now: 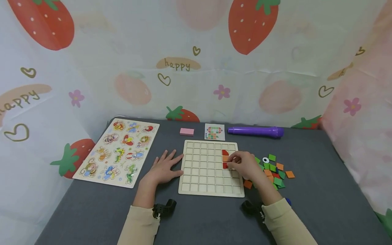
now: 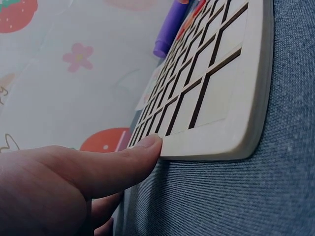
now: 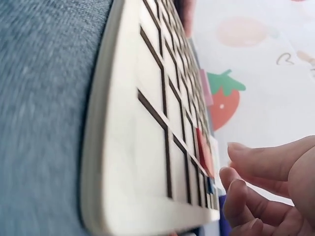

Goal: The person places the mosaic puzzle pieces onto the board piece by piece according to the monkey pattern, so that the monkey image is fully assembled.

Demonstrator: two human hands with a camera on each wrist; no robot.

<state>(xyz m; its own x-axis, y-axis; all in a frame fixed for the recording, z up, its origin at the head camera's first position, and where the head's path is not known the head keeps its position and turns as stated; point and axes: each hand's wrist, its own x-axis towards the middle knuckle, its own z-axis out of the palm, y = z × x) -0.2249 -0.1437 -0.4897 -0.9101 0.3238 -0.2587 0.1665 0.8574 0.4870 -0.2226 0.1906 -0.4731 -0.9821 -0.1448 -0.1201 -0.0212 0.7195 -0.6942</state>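
Note:
A pale wooden grid board [image 1: 211, 195] lies on the dark cloth between the hands. In its right part, a red tile [image 1: 225, 152], an orange tile [image 1: 225, 158] and another red tile [image 1: 225, 165] sit in one column. My right hand [image 1: 246, 165] is over this column, fingers loosely bent and tips close to the lower red tile. The right wrist view shows no tile between those fingers [image 3: 241, 189]. With spread fingers, my left hand [image 1: 162, 170] rests flat on the cloth, its thumb [image 2: 142, 150] touching the board's left edge.
Loose green, orange and red tiles [image 1: 277, 181] lie scattered right of the board, partly behind the right forearm. Beyond the board are a pink block [image 1: 186, 131], a pattern card [image 1: 214, 131] and a purple marker [image 1: 255, 131]. An insect picture board [image 1: 119, 153] lies at left.

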